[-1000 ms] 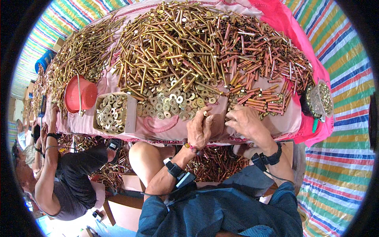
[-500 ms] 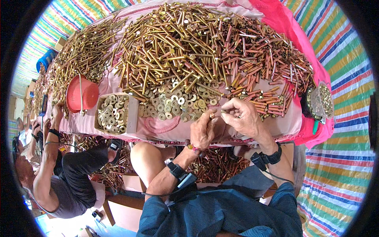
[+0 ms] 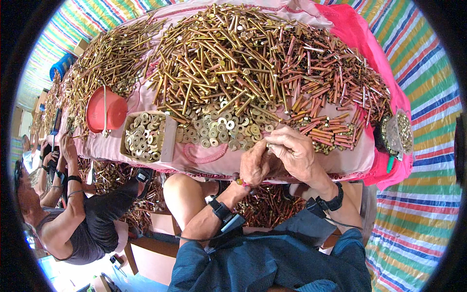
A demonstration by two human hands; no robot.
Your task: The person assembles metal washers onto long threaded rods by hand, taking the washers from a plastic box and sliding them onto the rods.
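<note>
Both hands meet over the front edge of the pink cloth-covered table. My left hand is closed in a loose fist, thumb side up. Against it, my right hand is closed in a pinch, its fingertips touching the left hand's thumb and forefinger. What the fingers hold is hidden or too small to name. Just beyond lie loose flat washers in a spread heap. A big pile of long brass-coloured bolts rises behind them. Copper-toned metal sleeves are heaped to the right, with shorter bolt-like pieces nearer my right hand.
A cardboard box of washers and a red bucket stand at left. A clear tub of small nuts sits at the right edge. A co-worker works at far left. More metal pieces lie below the table.
My hands have come together; the right fingertips now touch the left hand, and the small round end that showed in my left hand is covered. The co-worker's hands have shifted, and the view has moved slightly.
</note>
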